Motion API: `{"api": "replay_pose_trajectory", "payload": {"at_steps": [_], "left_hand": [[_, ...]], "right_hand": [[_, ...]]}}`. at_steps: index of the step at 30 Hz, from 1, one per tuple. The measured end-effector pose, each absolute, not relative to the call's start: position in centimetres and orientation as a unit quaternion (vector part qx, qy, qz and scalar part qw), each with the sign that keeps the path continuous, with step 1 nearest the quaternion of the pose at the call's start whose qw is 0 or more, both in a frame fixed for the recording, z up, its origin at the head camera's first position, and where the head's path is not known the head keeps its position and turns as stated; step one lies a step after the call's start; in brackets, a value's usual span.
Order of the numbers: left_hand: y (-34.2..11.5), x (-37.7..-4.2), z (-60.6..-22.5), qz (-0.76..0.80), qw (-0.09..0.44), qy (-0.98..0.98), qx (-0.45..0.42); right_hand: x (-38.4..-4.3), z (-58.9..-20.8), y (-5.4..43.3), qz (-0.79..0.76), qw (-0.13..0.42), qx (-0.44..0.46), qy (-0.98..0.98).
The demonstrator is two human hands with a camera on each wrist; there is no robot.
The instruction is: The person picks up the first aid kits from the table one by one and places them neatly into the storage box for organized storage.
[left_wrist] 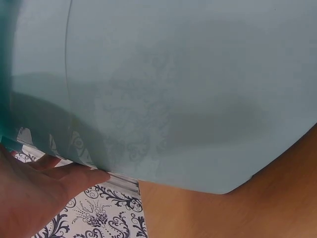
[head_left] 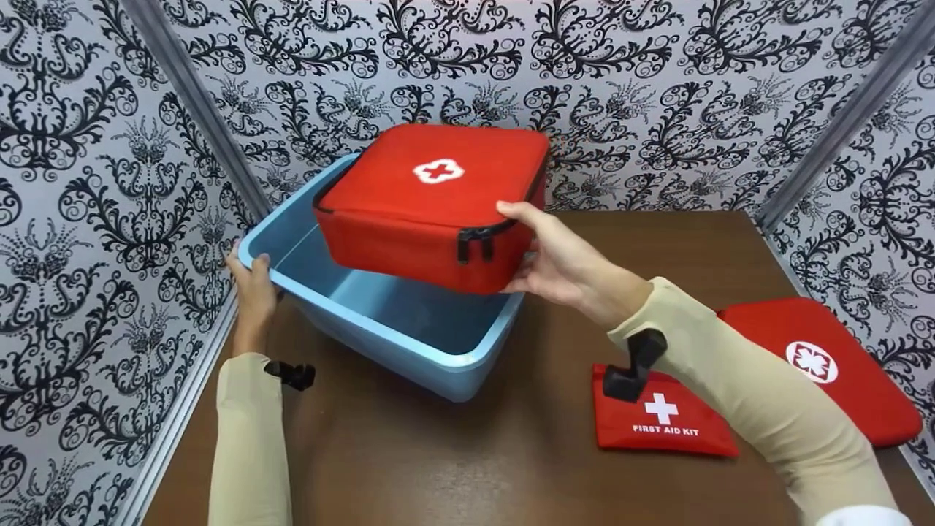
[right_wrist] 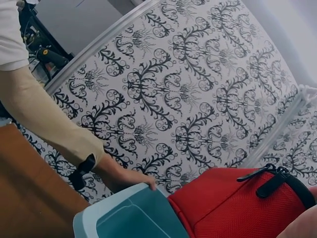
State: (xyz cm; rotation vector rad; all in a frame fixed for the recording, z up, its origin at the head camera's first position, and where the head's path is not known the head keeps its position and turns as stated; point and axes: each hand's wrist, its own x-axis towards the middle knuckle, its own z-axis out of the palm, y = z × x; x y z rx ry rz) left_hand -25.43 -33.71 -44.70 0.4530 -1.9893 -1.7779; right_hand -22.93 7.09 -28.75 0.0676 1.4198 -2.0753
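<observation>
A boxy red first aid bag with a white cross badge and black zipper pulls is held over the blue plastic bin. My right hand grips its right end, thumb on top and fingers beneath. In the right wrist view the red bag fills the lower right beside the bin's rim. My left hand holds the bin's left corner by the rim, and the bin looks tilted. The left wrist view shows the hand against the bin's outer wall.
On the brown table, a flat red FIRST AID KIT pouch lies at the right. Beside it, partly behind my right sleeve, is a larger red case with a white round emblem. Patterned panels enclose the back and sides.
</observation>
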Motion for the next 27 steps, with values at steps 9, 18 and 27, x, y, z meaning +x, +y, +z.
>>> {"api": "replay_pose_trajectory", "payload": {"at_steps": [9, 18, 27], "left_hand": [[-33.7, -25.5, -44.8, -0.649, 0.225, -0.710, 0.155], [-33.9, -25.3, -44.6, -0.644, 0.216, -0.716, 0.162], [-34.0, -25.5, -44.8, -0.636, 0.217, -0.722, 0.165]], "right_hand": [[-22.7, -29.6, 5.0, -0.756, 0.307, 0.035, 0.577], [-23.0, -30.7, 3.3, -0.760, 0.309, 0.053, 0.570], [-23.8, -31.5, 1.7, -0.763, 0.298, 0.078, 0.568]]}}
